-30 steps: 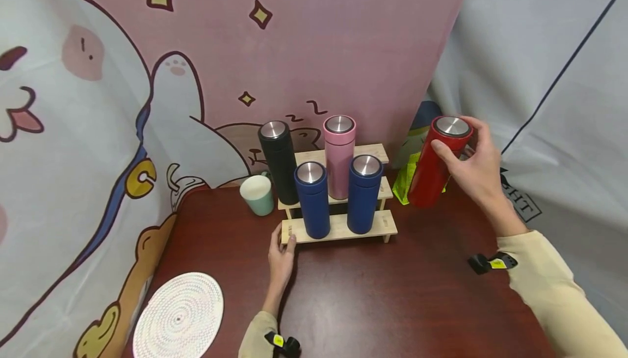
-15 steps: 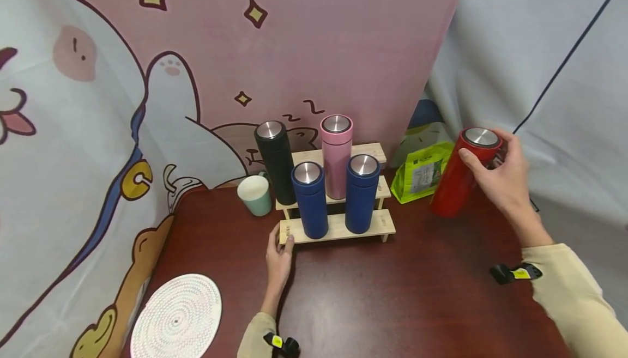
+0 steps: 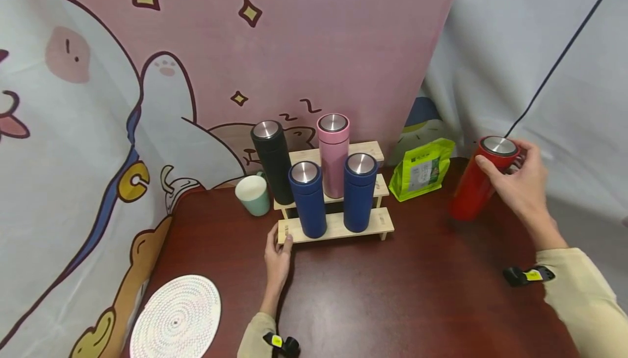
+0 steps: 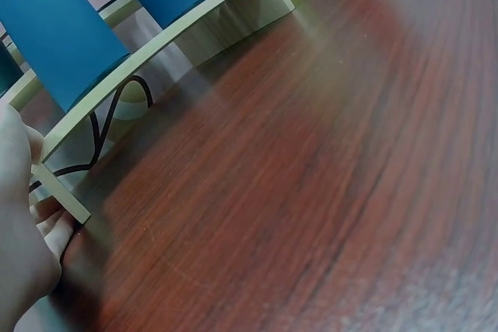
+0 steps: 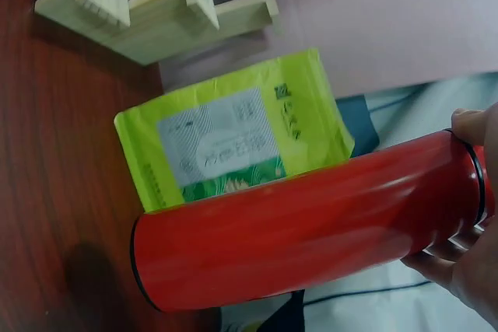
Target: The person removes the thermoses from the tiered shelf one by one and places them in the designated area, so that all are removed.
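Observation:
In the head view my right hand (image 3: 524, 183) grips a red thermos bottle (image 3: 483, 181) near its steel-topped lid, tilted close over the table at the right. The right wrist view shows fingers curled round the lid end of the red bottle (image 5: 311, 223). My left hand (image 3: 277, 257) pinches the left end of the lowest step of a wooden tiered rack (image 3: 338, 230). Two blue thermos bottles (image 3: 310, 202) (image 3: 360, 197) stand upright on that step. Behind them, a black thermos bottle (image 3: 272, 164) and a pink thermos bottle (image 3: 334, 159) stand on the step above.
A bright green pouch (image 3: 423, 170) stands between the rack and the red bottle. To the rack's left is a mint-green mug (image 3: 253, 195). A round woven mat (image 3: 176, 314) lies at the table's front left. Printed curtains (image 3: 368, 36) close off the back and sides.
My right hand has carried the red bottle rightward and down, away from the rack, uncovering the green pouch. The left hand keeps its hold on the rack. The head view has shifted slightly.

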The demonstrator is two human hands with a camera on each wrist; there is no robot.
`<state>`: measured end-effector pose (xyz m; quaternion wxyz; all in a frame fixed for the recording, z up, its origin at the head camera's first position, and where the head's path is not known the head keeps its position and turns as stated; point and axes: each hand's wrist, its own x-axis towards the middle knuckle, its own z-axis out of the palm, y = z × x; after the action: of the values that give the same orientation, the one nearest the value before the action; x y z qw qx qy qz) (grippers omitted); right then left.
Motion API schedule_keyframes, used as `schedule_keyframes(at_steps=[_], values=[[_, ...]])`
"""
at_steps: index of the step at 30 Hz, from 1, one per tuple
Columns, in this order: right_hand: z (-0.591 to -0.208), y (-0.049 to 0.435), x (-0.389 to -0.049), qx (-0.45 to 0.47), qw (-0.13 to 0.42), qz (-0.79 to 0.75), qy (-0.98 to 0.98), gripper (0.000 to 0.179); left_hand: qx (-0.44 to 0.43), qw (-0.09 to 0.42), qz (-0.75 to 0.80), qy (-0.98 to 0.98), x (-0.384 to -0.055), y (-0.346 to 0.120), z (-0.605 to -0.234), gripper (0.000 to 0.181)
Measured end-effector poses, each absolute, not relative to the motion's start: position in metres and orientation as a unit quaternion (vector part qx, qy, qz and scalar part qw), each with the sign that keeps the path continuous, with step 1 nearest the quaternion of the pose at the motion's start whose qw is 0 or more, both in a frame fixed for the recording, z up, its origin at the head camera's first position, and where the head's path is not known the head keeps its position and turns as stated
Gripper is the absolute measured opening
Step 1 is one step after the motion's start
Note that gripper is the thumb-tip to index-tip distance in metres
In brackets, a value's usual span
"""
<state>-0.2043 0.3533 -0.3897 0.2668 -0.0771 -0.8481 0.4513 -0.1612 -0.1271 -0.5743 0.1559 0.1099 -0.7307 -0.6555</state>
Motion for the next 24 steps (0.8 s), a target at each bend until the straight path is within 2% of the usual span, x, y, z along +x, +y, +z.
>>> schedule_keyframes(at_steps=[5,24], values=[[-0.393,0.369,-0.198,-0.112,0.244,0.454,-0.849,0.072,0.104,0.148,-0.653,-0.735,-0.150,-0.123,-0.547,0.052],[-0.405,0.409,-0.192,-0.221,0.261,0.449,-0.825,0.073,0.108,0.145,-0.656,-0.733,-0.149,-0.123,-0.547,0.052]])
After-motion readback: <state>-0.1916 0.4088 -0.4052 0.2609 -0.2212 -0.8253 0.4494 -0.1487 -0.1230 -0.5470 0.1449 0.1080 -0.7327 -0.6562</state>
